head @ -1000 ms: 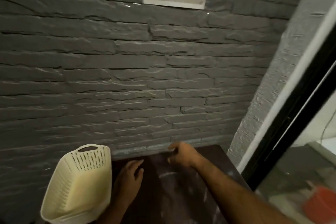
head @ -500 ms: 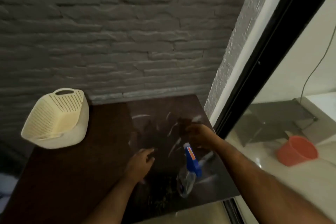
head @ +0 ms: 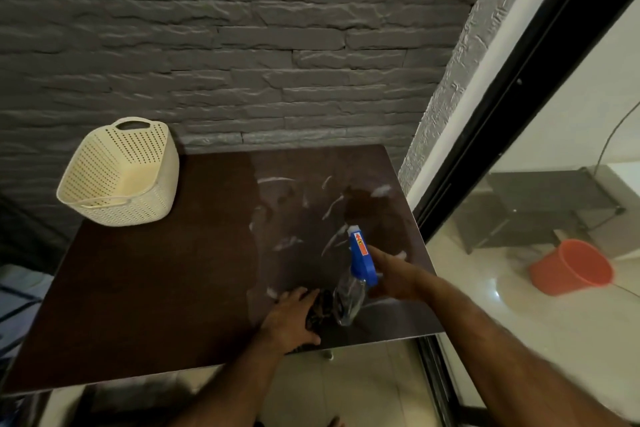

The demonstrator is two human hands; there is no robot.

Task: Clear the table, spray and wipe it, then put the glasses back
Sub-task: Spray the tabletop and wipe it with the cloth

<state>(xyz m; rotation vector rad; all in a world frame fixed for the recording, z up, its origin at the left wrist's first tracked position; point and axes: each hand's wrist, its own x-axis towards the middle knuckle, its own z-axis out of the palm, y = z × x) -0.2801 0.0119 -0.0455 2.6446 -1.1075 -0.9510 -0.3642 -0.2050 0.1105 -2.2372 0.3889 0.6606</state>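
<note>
Grey brick wall backs the table (head: pixel 145 288); a basket (head: pixel 117 177) sits at its far left, clear of the streaked right half. Right hand (head: pixel 394 279) reaches to the bottle (head: pixel 356 274); grip undeterminable. Left hand (head: pixel 291 319) presses a dark cloth (head: pixel 320 310), largely hidden. No glasses visible.

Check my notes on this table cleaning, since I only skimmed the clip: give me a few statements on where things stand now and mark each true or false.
1. The spray bottle has a blue head. True.
2. The basket sits at the table's near right corner. False: it is at the far left, by the wall.
3. The left hand rests on a dark cloth. True.
4. The table is dry all over. False: wet streaks mark its right half.
5. The right hand is beside the spray bottle. True.
</note>
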